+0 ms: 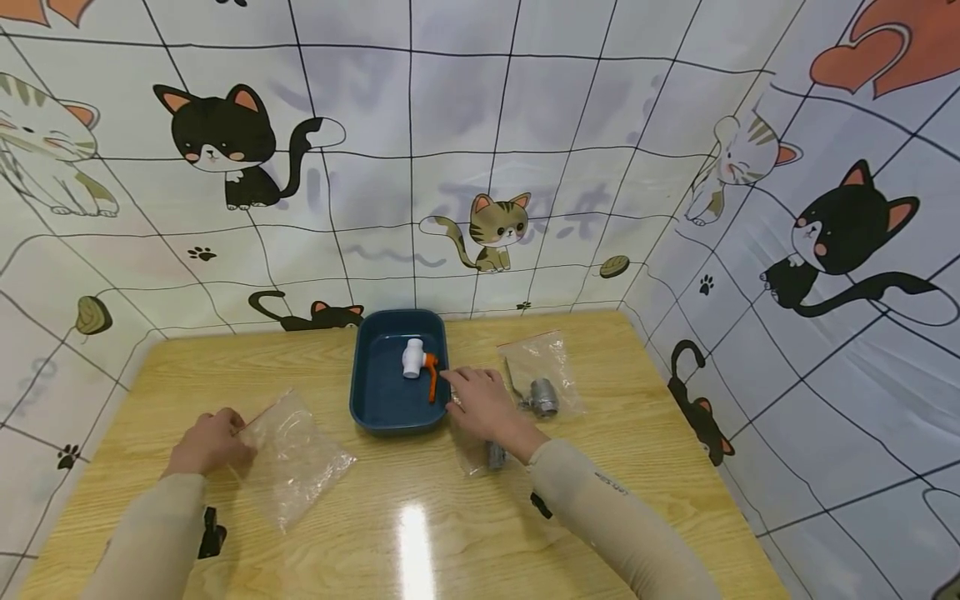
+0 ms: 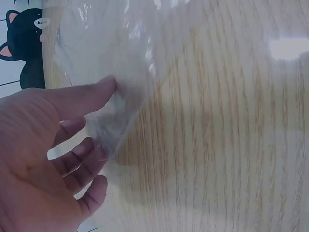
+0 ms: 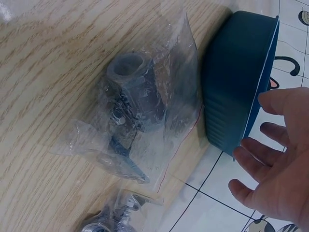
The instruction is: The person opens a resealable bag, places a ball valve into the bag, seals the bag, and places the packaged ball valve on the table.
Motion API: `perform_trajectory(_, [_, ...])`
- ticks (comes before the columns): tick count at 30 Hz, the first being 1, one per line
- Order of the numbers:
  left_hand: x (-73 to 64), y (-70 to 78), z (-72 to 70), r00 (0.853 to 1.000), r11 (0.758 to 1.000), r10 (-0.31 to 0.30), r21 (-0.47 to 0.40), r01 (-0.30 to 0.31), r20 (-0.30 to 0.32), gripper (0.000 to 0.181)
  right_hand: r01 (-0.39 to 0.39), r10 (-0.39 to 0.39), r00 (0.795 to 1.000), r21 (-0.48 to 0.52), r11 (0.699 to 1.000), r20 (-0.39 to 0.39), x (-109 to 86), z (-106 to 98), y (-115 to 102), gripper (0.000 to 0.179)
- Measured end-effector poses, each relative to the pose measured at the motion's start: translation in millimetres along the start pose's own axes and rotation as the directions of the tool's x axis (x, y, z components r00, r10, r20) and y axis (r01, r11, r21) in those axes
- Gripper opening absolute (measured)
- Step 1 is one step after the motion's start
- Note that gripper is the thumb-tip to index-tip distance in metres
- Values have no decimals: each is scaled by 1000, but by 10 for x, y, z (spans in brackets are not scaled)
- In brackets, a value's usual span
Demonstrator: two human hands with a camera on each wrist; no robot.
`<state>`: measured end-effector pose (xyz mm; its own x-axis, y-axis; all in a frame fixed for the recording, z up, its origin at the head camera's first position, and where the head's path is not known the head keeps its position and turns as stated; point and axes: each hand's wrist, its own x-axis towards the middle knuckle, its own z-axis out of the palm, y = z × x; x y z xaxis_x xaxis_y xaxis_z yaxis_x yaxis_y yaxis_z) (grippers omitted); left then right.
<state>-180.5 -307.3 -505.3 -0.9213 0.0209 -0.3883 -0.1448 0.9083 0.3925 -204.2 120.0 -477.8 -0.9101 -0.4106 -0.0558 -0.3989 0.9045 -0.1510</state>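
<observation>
My left hand holds the edge of a clear zip bag at the table's left; no contents show in it. In the left wrist view the thumb lies over the film and the fingers curl at its red-lined edge. My right hand reaches to the right rim of a dark blue tray, fingers loosely spread, holding nothing. Inside the tray lies a white valve with an orange lever handle. Below my right wrist is a bagged grey plastic valve, partly hidden in the head view.
Farther right, another clear bag holds a metal valve. The wooden table meets cat-patterned cloth walls at the back and sides.
</observation>
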Motion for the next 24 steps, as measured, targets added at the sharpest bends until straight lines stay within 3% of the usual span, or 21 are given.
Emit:
perform_trajectory(3, [-15,2,-10,999,999,16,-40,-15,28,70,-1,1,1000,10,1000,8,-5,-12,-3,55])
perform_trajectory(6, [-17,-23,-4,1000,998,6,-61,-5,17,55,0,0,1000,12,1000,6,-6,-9,-7,55])
perform_trajectory(9, [-11,-66,16,999,999,12,-39,-13,-38,38,1,-1,1000,11,1000,2,-5,-2,-10,55])
perform_trajectory(13, [-21,-97,41,990,998,60,3,-60,-126,34,3,-3,1000,16,1000,0,-6,-9,-20,55])
perform_trajectory(17, [-51,-76,37,969,993,121,21,-120,-215,30,8,-8,1000,23,1000,-1,-7,-15,-32,55])
perform_trajectory(24, [-124,30,-80,913,970,244,77,-232,-327,19,27,-26,1000,16,1000,-10,-3,-2,-46,56])
